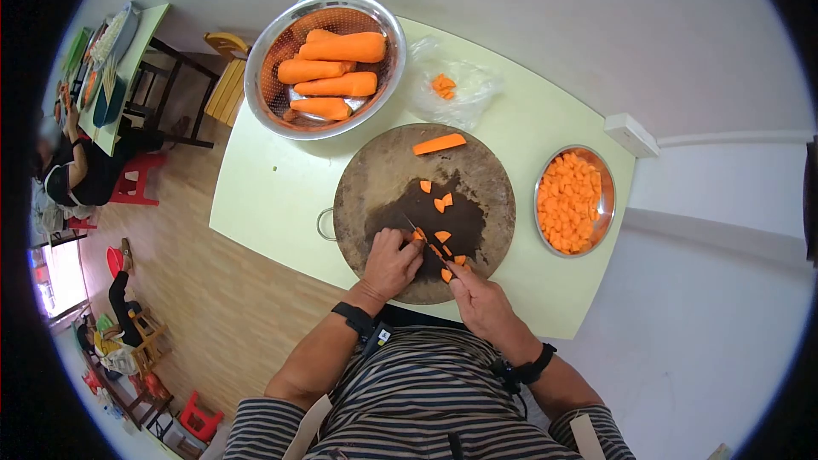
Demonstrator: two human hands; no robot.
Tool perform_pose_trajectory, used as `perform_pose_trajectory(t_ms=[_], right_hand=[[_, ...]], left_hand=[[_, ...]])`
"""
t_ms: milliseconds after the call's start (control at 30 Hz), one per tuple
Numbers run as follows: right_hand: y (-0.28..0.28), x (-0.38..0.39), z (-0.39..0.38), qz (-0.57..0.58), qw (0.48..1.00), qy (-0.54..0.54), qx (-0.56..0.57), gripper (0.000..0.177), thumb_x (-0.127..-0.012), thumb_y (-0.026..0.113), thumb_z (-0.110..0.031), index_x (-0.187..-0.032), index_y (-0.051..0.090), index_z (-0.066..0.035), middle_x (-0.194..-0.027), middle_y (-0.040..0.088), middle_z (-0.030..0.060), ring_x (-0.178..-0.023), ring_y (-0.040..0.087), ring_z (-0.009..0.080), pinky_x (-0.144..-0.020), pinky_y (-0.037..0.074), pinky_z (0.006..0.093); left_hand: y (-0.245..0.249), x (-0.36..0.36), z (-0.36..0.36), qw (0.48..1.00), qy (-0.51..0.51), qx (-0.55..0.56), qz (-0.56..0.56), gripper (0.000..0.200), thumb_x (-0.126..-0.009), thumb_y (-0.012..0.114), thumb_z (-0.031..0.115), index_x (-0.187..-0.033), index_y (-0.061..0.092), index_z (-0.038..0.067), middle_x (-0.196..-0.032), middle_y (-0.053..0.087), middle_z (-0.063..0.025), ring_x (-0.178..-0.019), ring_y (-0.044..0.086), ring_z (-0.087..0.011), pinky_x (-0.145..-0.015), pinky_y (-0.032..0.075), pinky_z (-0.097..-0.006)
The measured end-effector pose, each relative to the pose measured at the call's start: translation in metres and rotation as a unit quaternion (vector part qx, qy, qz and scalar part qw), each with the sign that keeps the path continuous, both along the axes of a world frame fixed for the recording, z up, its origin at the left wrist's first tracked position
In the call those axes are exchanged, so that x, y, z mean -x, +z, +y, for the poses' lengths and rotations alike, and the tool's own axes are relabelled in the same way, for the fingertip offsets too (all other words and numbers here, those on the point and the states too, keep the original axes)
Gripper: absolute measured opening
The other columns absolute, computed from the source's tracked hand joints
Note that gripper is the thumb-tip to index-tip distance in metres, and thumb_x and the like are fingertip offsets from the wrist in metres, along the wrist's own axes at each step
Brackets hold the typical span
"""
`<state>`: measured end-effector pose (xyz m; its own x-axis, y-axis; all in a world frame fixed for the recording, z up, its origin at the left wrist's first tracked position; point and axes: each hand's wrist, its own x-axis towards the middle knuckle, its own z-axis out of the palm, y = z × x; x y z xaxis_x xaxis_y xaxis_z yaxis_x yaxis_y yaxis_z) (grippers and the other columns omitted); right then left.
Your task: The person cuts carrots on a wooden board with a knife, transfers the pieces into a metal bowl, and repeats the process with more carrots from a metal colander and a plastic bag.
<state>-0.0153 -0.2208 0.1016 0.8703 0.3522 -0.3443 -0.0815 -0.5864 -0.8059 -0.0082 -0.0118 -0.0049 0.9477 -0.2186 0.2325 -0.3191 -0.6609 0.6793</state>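
While your left hand (392,262) curls down on a carrot piece (418,236) at the board's six o'clock, your right hand (479,300) is closed round the knife (412,228). Cut carrot is probably stiff, light, wet and prone to rolling, so pin it flat face down. The chopping board (383,172) has bare wood at ten o'clock. A carrot strip (439,144) lies at twelve, the bowl (610,196) at three and the colander (256,89) at eleven.

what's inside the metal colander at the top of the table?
Peeled whole carrots, at least four, piled across each other. The perforated wall of the metal colander shows around them; its bottom under the pile is covered, so anything beneath cannot be seen.
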Motion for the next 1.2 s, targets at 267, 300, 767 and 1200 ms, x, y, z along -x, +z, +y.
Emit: perform_pose_trajectory(t_ms=[267, 300, 767, 1200], right_hand=[[-0.011, -0.019, 0.020, 0.045, 0.995, 0.018, 0.092, 0.038, -0.105, 0.050, -0.026, -0.136, 0.058, -0.006, -0.094, 0.069, 0.0283, -0.087, 0.068, 0.0466, -0.074, 0.054, 0.0529], [-0.014, -0.022, 0.025, 0.044, 0.995, 0.018, 0.091, 0.038, -0.105, 0.050, -0.026, -0.136, 0.058, -0.006, -0.094, 0.069, 0.0283, -0.087, 0.068, 0.0466, -0.074, 0.054, 0.0529], [-0.001, -0.009, -0.002, 0.080, 0.996, -0.045, -0.012, 0.039, -0.106, 0.050, -0.025, -0.135, 0.059, 0.000, -0.084, 0.066, 0.0232, -0.077, 0.069, 0.0366, -0.073, 0.053, 0.0416], [-0.004, -0.014, 0.019, 0.058, 0.998, -0.008, 0.036, 0.038, -0.105, 0.051, -0.026, -0.136, 0.059, -0.004, -0.093, 0.070, 0.0245, -0.082, 0.071, 0.0405, -0.072, 0.055, 0.0449]], left_hand=[[-0.005, 0.002, 0.002, 1.000, -0.001, 0.012, -0.004, 0.032, -0.077, 0.077, 0.006, -0.108, 0.070, 0.008, -0.097, 0.059, -0.0095, -0.090, 0.055, -0.0294, -0.077, 0.043, -0.0406], [-0.004, 0.002, 0.001, 1.000, 0.002, 0.010, -0.001, 0.031, -0.078, 0.076, 0.006, -0.108, 0.070, 0.008, -0.097, 0.059, -0.0096, -0.090, 0.055, -0.0295, -0.077, 0.043, -0.0406], [0.001, 0.001, 0.005, 0.999, -0.001, 0.045, 0.028, 0.020, -0.084, 0.074, 0.007, -0.103, 0.068, 0.008, -0.098, 0.059, -0.0116, -0.090, 0.055, -0.0324, -0.079, 0.046, -0.0415], [-0.003, 0.003, 0.008, 0.999, -0.022, 0.002, 0.031, 0.029, -0.077, 0.066, 0.000, -0.104, 0.070, 0.008, -0.099, 0.058, -0.0120, -0.093, 0.054, -0.0321, -0.081, 0.046, -0.0413]])
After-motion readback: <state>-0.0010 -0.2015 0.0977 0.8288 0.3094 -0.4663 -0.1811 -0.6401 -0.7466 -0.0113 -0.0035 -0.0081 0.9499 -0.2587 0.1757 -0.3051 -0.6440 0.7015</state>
